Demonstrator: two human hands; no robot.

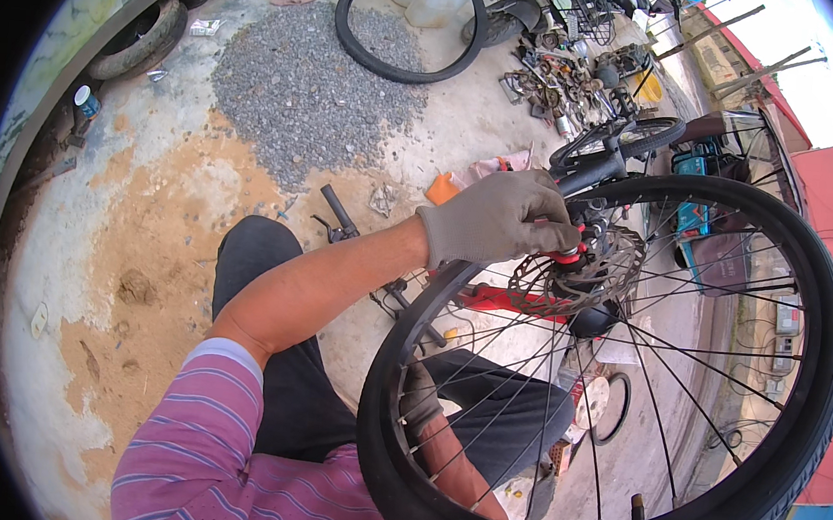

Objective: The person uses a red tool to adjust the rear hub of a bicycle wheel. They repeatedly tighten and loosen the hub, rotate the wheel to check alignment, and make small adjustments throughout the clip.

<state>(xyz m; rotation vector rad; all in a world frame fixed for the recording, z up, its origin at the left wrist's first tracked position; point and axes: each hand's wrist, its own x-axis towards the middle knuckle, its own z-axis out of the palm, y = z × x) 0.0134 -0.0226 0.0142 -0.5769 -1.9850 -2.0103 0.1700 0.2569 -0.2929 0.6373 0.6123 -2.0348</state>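
Note:
A bicycle wheel (830, 341) with a black tyre and dark spokes fills the right side, joined to a bicycle with a red frame part (512, 302). My left hand (501, 220), in a grey glove, reaches over the tyre to the hub. Its thumb and fingers close on a small red part (568, 254) beside the brake disc (611, 277). Seen through the spokes, my right hand (419, 399) is gloved too and sits behind the tyre's left side; the rim covers its fingers. A black handlebar grip (340, 210) lies beyond my left forearm.
Gravel (302, 92) is heaped on the sandy concrete, with a loose tyre (343, 26) partly over it. Metal parts (561, 84) are piled at the far right. Old tyres (143, 43) line the left wall. A teal machine (694, 205) stands behind the wheel.

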